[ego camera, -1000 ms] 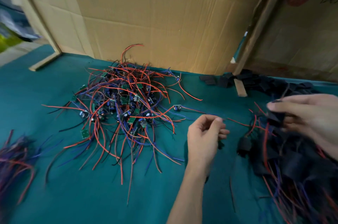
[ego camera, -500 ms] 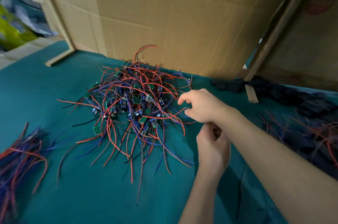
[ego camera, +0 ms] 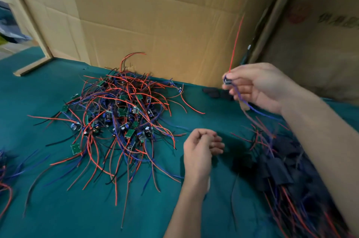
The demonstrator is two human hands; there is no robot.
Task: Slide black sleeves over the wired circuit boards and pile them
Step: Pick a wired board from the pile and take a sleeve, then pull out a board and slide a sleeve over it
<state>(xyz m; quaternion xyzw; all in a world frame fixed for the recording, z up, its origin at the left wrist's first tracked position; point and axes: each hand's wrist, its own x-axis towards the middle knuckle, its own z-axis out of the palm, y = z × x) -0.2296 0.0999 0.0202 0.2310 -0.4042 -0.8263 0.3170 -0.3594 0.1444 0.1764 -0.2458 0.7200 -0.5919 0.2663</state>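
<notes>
A tangled pile of bare wired circuit boards (ego camera: 120, 117), green boards with red, blue and black leads, lies at centre left on the green cloth. My right hand (ego camera: 258, 86) is raised at upper right and pinches one wired board (ego camera: 226, 81). Its red lead (ego camera: 235, 43) sticks up and its blue lead (ego camera: 252, 109) trails down. My left hand (ego camera: 202, 146) hovers low at centre with its fingers curled into a fist, and what it holds is barely visible. Sleeved boards (ego camera: 281, 169) are heaped under my right forearm.
Loose black sleeves (ego camera: 217, 93) lie at the foot of the cardboard wall (ego camera: 155, 24) behind. Another bundle of wires (ego camera: 3, 169) sits at the left edge. A wooden strip (ego camera: 33, 67) lies at back left. Green cloth (ego camera: 58, 208) covers the table.
My right hand reached from the sleeved heap to the bare pile, then lifted up and right with one wired board. My left hand stayed near the centre, still curled.
</notes>
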